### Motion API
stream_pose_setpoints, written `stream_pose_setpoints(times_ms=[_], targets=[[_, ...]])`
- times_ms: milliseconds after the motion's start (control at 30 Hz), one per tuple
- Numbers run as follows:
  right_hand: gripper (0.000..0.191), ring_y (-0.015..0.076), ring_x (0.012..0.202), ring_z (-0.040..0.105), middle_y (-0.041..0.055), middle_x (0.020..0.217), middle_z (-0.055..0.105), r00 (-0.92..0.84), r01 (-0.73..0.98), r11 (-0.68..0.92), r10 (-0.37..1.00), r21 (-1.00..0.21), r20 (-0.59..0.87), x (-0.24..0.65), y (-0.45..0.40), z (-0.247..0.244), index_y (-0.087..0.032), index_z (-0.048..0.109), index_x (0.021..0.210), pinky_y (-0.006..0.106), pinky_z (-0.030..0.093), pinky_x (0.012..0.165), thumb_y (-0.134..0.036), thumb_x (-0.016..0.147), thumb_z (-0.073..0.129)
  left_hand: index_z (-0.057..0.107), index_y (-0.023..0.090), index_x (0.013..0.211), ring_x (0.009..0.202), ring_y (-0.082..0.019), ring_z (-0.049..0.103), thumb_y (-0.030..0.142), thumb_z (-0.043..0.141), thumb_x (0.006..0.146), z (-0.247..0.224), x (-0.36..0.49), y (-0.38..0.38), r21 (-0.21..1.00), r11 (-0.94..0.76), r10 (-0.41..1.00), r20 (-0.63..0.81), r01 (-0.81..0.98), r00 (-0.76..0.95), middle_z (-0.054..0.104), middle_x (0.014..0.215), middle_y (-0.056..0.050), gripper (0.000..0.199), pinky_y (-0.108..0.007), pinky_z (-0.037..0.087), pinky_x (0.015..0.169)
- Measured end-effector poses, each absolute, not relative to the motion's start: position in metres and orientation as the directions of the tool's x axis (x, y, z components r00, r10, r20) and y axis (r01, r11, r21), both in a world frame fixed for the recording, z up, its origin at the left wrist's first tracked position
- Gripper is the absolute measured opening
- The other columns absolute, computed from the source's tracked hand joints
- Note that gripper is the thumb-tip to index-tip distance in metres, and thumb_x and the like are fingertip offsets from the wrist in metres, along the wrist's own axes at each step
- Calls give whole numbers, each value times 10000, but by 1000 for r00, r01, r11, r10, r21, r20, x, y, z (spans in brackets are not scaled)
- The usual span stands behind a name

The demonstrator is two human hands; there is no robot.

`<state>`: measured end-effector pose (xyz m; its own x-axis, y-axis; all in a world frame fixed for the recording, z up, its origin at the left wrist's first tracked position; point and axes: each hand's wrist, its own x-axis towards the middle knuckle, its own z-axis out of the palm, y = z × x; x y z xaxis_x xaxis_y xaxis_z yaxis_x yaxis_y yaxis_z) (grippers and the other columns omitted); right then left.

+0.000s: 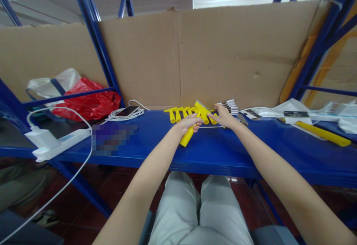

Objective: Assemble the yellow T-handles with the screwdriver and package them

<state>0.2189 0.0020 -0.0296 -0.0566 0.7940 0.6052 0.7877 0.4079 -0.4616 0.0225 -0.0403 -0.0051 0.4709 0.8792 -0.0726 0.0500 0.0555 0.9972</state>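
Observation:
My left hand (pixel 190 123) is wrapped around a yellow T-shaped squeegee (pixel 187 136). Its handle points down toward me, and its head with a pale grey edge tilts up to the right. More yellow squeegees (pixel 177 115) lie side by side at the back of the blue shelf. My right hand (pixel 224 116) is at the right end of that row, thumb and forefinger apart, close to a yellow handle (pixel 213 118). Its other fingers are partly hidden. Beside it lies a fanned bundle of black-and-white strips (pixel 232 106).
A white power strip (pixel 65 140) with a charger and a coiled white cable (pixel 125 114) are on the left. Behind them rests a red plastic bag (pixel 87 98). A long yellow-handled tool (pixel 323 133) and plastic packaging lie right. Cardboard (pixel 223 55) walls the back.

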Motion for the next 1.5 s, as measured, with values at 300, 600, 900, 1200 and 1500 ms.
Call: stream_pose_setpoints(times_ms=[300,600,900,1200,1500], targets=[[315,255,924,676,104,972,728,-160,973,178,979,-145,125,270,-20,12,-180,709,979,304,501,803,-410,764,701,328,224,745,295,-37,303,-1,423,828,-3,23,-38,998,67,930,-56,-18,362,370,451,124,258,-154,262,363],[426,274,963,655,86,1036,708,-254,949,277,955,-153,152,327,-27,-27,-211,694,1076,362,512,845,-383,687,693,361,216,742,298,-38,310,-7,439,792,-6,24,-33,995,81,956,-61,-58,285,376,450,114,242,-147,254,366],[368,288,950,676,88,1066,725,-265,933,298,948,-201,179,334,-30,-36,-213,716,1068,404,530,865,-346,737,627,351,217,731,299,-39,314,-6,428,816,-9,22,-30,996,67,959,-47,-64,279,378,443,109,252,-153,243,361],[317,318,1101,628,90,1118,709,-215,894,405,763,-191,609,353,-30,-26,-243,705,1010,510,454,973,-290,710,615,362,217,751,315,-42,312,0,457,788,-7,19,-28,995,94,970,-83,-37,226,372,460,106,240,-157,256,383],[245,372,1252,530,128,1118,709,-9,935,268,674,-234,739,372,-45,-15,-213,675,959,665,232,1066,-269,725,632,361,217,743,305,-44,317,-10,451,774,-13,17,-22,995,98,978,-93,-17,188,376,446,112,246,-167,258,379]])
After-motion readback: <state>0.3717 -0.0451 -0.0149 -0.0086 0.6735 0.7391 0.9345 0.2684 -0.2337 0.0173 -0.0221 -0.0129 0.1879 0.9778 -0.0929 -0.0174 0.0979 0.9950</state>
